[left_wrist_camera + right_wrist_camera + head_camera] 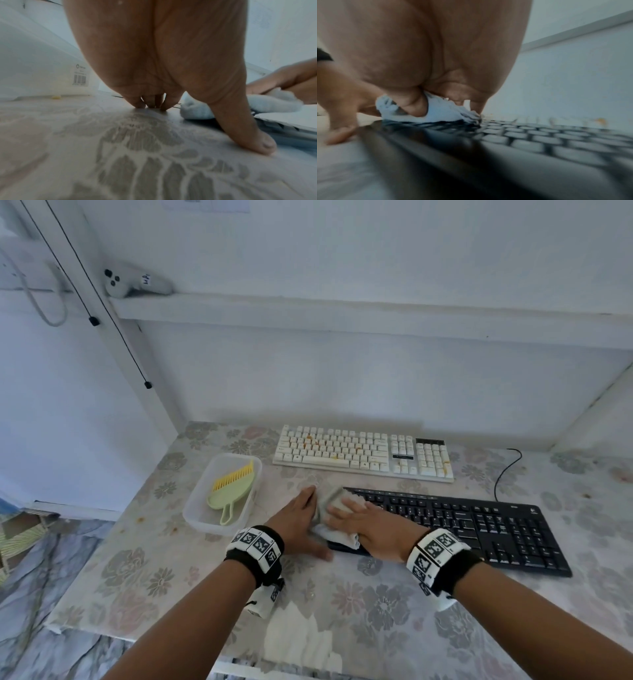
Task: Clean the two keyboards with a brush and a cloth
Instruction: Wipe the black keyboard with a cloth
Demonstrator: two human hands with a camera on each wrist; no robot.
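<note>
A black keyboard [479, 529] lies at the near right of the flowered table [154, 577]. My right hand [370, 525] holds a white cloth [339, 537] and presses it on the keyboard's left end; the right wrist view shows the thumb tucked into the cloth [443, 112] above the keys [539, 142]. My left hand [298, 518] rests flat on the table beside that end, fingers straight, thumb by the keyboard's edge. Behind stands a white keyboard [359, 453] with orange stains. A green brush with yellow bristles [233, 491] lies in a clear tub [198, 518].
The black keyboard's cable [503, 470] loops up at the right. Another white cloth [301, 642] hangs over the table's near edge. A white controller [137, 282] sits on the shelf above. The table's left edge runs close to the tub.
</note>
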